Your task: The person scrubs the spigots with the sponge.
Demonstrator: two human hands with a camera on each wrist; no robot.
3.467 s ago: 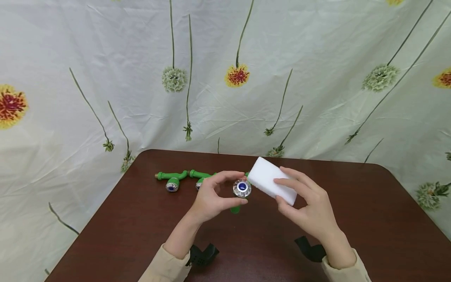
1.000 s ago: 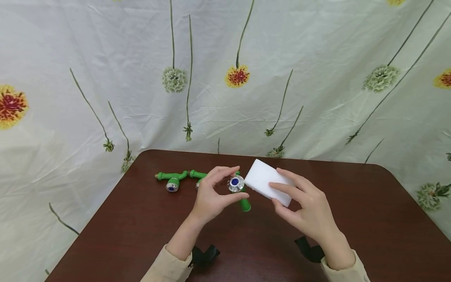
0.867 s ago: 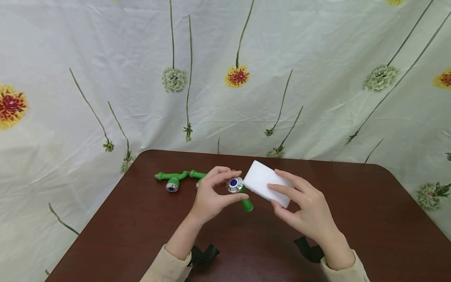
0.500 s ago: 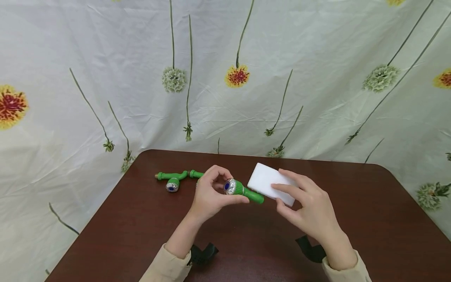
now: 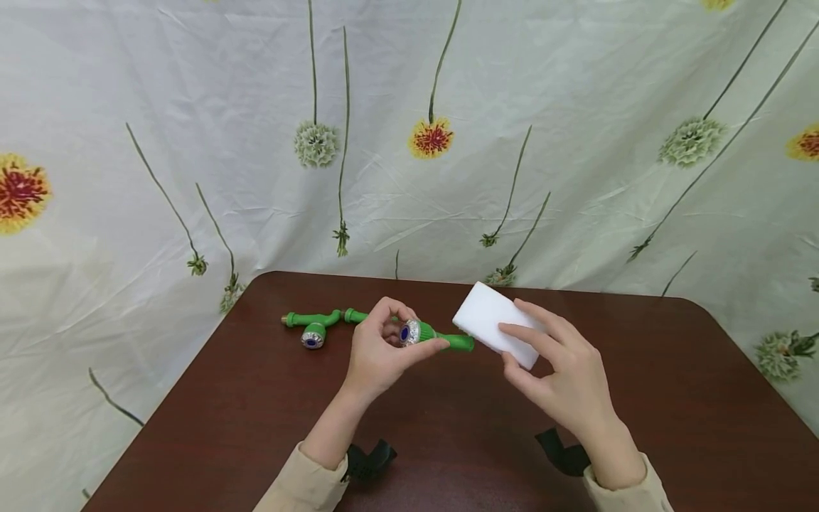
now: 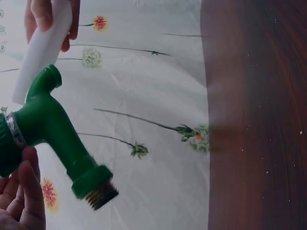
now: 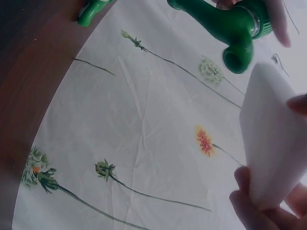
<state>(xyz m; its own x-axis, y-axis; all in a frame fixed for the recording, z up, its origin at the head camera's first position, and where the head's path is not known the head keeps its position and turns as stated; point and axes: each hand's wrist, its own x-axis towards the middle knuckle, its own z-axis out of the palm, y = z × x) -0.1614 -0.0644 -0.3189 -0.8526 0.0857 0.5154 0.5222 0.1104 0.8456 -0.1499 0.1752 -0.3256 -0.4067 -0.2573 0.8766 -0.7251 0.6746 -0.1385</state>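
Note:
My left hand (image 5: 371, 359) grips a green plastic tap (image 5: 457, 343) by its ridged knob, which has a silvery rim and a blue centre. The tap is held up over the table, its spout pointing right. In the left wrist view, the brass threaded end of the tap (image 6: 43, 117) hangs down, and the thumb and fingers are at the knob. A white block sponge (image 5: 489, 313) is pinched between the thumb and fingers of my right hand (image 5: 566, 370). One corner of the sponge (image 7: 273, 139) sits close to the spout's mouth in the right wrist view.
Another green tap (image 5: 313, 320) lies at the back left of the dark brown table (image 5: 461, 434). Beside it is a second tap (image 5: 355, 315), partly hidden behind my left hand. A flower-printed cloth (image 5: 397, 192) hangs behind the table's far edge.
The held tap has turned from knob facing the camera to spout pointing right. My right hand's sponge, against the tap a second ago, has shifted right and up, just off it.

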